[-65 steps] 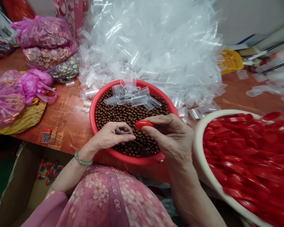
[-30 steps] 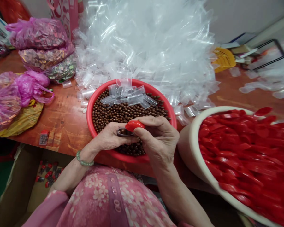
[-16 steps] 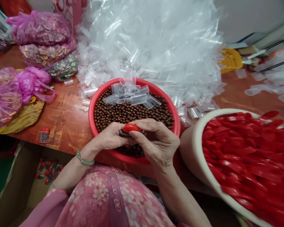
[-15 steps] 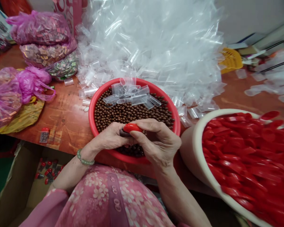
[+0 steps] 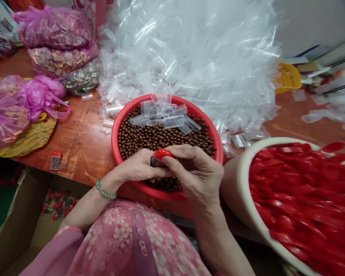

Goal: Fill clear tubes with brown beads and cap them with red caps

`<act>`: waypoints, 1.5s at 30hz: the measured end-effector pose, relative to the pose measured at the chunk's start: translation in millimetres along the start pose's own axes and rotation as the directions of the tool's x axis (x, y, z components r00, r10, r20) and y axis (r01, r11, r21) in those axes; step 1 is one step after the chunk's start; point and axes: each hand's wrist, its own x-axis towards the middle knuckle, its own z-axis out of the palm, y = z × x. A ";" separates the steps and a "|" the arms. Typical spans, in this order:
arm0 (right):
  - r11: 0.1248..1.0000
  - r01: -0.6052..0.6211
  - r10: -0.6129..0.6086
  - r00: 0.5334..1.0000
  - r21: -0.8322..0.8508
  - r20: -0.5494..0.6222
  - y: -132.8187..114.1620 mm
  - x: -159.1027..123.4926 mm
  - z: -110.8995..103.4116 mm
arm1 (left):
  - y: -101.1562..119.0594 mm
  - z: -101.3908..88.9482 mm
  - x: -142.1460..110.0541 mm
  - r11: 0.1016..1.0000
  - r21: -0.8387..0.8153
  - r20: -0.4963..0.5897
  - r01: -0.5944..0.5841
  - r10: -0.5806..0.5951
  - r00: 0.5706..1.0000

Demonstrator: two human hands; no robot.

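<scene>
Left hand [image 5: 138, 165] gripping clear case [image 5: 155, 162] | right hand [image 5: 200, 172] pinching red cap [image 5: 162, 153] at its mouth | both over red basin [image 5: 114, 142] of brown balls [image 5: 149, 137]

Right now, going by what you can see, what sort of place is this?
Probably a small packing workshop: a heap of clear containers on the table, a red basin of brown balls, and a pale tub full of red caps.
</scene>
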 end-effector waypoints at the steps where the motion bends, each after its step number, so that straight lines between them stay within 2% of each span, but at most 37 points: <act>1: 1.000 0.003 -0.003 0.999 -0.018 0.033 -0.9 1.1 -3.3 | 0.0 0.3 -0.4 1.000 0.011 0.010 -0.012 0.012 1.000; 4: 1.000 0.003 0.001 0.992 -0.031 0.129 -3.6 4.8 -12.0 | 0.3 1.0 -1.5 0.996 0.074 0.001 -0.046 0.046 0.999; 7: 1.000 -0.007 0.009 0.986 -0.013 0.167 -6.3 7.1 -16.1 | 0.2 1.2 -1.5 0.991 0.115 0.008 -0.062 0.062 0.998; 15: 0.997 0.057 -0.044 0.972 -0.053 0.229 -8.8 9.0 -14.6 | -6.1 2.4 1.2 0.991 0.057 0.008 -0.119 0.118 0.993; 19: 0.984 0.117 -0.081 0.965 -0.133 0.250 -4.5 5.4 -14.6 | -5.5 -1.7 -0.9 1.000 -0.011 0.041 -0.005 0.005 0.999; 22: 0.934 0.211 -0.109 0.937 -0.287 0.333 -3.2 3.1 -12.8 | -1.0 -5.5 -1.6 0.993 -0.089 0.054 0.083 -0.078 0.995; 25: 0.863 0.293 -0.119 0.909 -0.411 0.399 -4.1 2.7 -7.7 | 1.7 -6.1 0.3 0.980 -0.182 0.007 0.082 -0.082 0.997; 30: 0.691 0.438 -0.242 0.890 -0.575 0.387 -3.6 4.6 5.6 | -2.1 -2.6 3.4 0.958 -0.282 -0.030 0.056 -0.068 0.997; 36: 0.594 0.542 -0.378 0.840 -0.594 0.389 1.1 11.7 10.6 | -5.3 -1.5 3.6 0.938 -0.344 -0.016 0.035 -0.043 0.999; 40: 0.566 0.584 -0.407 0.812 -0.581 0.419 2.3 15.0 7.3 | -5.1 -1.0 3.6 0.926 -0.374 -0.007 0.049 -0.056 0.998; 45: 0.559 0.594 -0.426 0.805 -0.579 0.414 1.9 14.7 8.6 | -4.3 -0.3 2.0 0.917 -0.392 -0.012 0.077 -0.089 0.996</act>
